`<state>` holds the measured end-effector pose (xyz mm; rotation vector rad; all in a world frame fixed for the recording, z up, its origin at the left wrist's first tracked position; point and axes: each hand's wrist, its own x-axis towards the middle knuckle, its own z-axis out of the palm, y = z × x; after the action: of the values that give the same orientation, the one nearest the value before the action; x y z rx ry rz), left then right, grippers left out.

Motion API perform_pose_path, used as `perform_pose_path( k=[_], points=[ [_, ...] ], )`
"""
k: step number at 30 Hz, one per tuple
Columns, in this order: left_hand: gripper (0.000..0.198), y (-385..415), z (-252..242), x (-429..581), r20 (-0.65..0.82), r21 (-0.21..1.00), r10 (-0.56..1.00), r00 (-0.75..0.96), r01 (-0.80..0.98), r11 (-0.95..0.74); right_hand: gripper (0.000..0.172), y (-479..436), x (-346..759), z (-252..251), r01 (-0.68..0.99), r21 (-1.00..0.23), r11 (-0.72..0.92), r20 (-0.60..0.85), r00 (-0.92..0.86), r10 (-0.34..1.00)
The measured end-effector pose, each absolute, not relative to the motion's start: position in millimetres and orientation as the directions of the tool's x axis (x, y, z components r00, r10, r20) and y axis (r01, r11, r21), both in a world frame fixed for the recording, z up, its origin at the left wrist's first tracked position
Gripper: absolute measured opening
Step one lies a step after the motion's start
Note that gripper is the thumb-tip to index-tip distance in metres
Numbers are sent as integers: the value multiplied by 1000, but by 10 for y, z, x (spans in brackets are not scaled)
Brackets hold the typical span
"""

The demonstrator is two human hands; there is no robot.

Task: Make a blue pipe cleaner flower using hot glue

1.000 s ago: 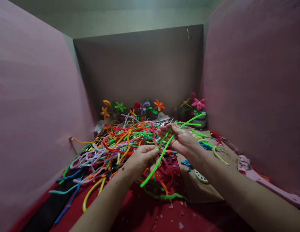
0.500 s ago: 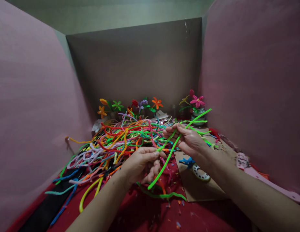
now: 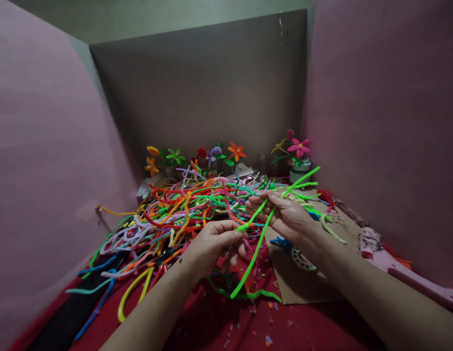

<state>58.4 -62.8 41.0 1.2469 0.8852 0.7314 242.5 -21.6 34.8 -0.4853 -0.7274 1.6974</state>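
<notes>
Bright green pipe cleaners [image 3: 254,263] cross between my two hands above the table. My left hand [image 3: 219,243] pinches the near end of a shorter green length between thumb and fingertips. My right hand [image 3: 285,212] grips the green stems between thumb and index finger, its other fingers partly spread with the palm showing. One long stem slants from the upper right down past my left fingers, its lower end free. How the stems join under my right thumb is hidden. Another green pipe cleaner [image 3: 261,294] lies on the red cloth below.
A heap of multicoloured pipe cleaners [image 3: 168,219] spreads behind and left. Fuzzy flowers, including a pink one [image 3: 298,147] near a jar [image 3: 300,170], stand at the back. Cardboard [image 3: 307,290], a white ring [image 3: 303,261] and a pink tool [image 3: 412,275] lie right. Pink panels [image 3: 387,122] enclose the sides.
The long green stem's lower end has swung slightly right and down. Both hands keep their grips in nearly the same place. The camera view has shifted a little.
</notes>
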Motion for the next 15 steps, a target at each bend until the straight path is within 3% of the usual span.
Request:
perform_pose_path(
  k=[7, 11, 15],
  points=[
    [20, -584, 367, 607, 44, 998, 960, 276, 38, -57, 29, -214, 2448, 298, -715, -682, -152, 61, -262, 963],
    [22, -561, 355, 595, 74, 996, 984, 164, 33, -81, 31, -253, 2436, 302, -710, -684, -168, 40, -267, 963],
    [20, -572, 342, 600, 92, 995, 984, 155, 26, -97, 30, -268, 2437, 286, -713, -681, -169, 34, -260, 965]
  ],
)
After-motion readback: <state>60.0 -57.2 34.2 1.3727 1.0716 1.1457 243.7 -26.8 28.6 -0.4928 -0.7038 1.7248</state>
